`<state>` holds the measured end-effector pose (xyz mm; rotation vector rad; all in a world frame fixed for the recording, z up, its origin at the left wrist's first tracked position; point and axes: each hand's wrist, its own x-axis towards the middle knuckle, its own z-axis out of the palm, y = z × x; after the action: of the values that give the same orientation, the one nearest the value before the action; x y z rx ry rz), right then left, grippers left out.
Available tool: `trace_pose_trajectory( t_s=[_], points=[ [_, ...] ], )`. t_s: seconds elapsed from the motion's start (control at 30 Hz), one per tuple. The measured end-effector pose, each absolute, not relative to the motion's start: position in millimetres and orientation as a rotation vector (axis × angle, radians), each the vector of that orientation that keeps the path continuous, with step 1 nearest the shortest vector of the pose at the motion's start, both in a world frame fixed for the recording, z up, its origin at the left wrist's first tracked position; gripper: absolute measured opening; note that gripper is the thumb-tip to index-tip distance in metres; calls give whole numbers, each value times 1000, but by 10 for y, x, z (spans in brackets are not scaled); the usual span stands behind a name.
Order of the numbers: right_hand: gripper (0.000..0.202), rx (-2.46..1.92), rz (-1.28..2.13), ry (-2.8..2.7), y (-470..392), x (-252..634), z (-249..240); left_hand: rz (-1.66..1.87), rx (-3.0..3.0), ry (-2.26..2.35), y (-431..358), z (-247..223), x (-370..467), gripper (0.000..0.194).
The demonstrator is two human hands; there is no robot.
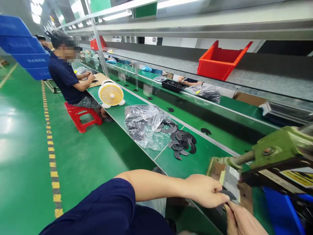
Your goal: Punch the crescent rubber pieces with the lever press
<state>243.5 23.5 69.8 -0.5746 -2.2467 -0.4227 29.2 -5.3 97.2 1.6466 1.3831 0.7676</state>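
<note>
My left hand (pixel 206 191) pinches a dark grey curved piece (pixel 228 195) between thumb and fingers, in front of the green press at the lower right. Close beside it, my right hand (pixel 242 217) has its fingers closed on the lower end of the dark pieces; how many pieces there are is hard to tell. Behind my hands lies the metal plate (pixel 231 178) of the green press (pixel 281 147). A loose pile of dark curved pieces (pixel 182 142) rests on the green bench (pixel 193 163), beside a clear plastic bag (pixel 144 125) holding more.
A white and yellow fan (pixel 111 94) stands farther along the bench. A person (pixel 65 71) sits beyond it on a red stool (pixel 83 114). Dark pieces (pixel 205 131) lie on the green conveyor. A red bin (pixel 220 62) is on the shelf; a blue bin (pixel 281 212) is at lower right.
</note>
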Motion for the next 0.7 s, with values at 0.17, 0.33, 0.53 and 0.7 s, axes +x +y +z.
trace_pose_trajectory(
  t_s=[0.17, 0.33, 0.53, 0.7],
  points=[
    [14, -602, -60, -2181, -56, 2411, 755, 917, 1360, 1112, -181, 929, 252, 50],
    [24, -887, 236, -2160, -170, 2440, 737, 988, 1384, 1024, -229, 876, 171, 50],
    [26, -1056, 833, -1875, -294, 2513, 787, 1050, 1401, 1190, -390, 853, 174, 38],
    [30, -1088, 968, -1807, -331, 2565, 829, 1015, 1511, 1063, -453, 769, 185, 44]
  ],
)
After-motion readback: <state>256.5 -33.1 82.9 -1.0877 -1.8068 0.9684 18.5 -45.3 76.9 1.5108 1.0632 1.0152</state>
